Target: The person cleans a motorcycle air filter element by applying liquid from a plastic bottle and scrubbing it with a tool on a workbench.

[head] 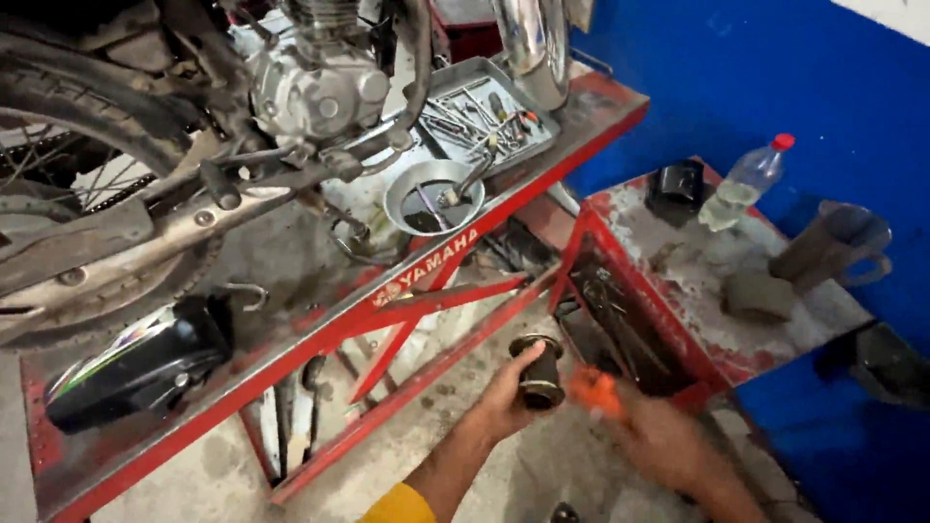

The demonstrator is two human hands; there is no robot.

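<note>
Left hand (502, 397): closed around short dark metal cylinder with flanged ends (540, 372), held over bare concrete floor (542, 470) below red steel lift bench (407, 291).
Right hand (664, 441): blurred, curled on small orange object (593, 390) just beside cylinder.
Open room: floor gap between bench edge and worn red side table (678, 261).
Containers: round metal bowl (433, 197), dark liquid inside; grey tray (484, 111), tools inside; clear plastic bottle with red cap (744, 182), part full.
</note>
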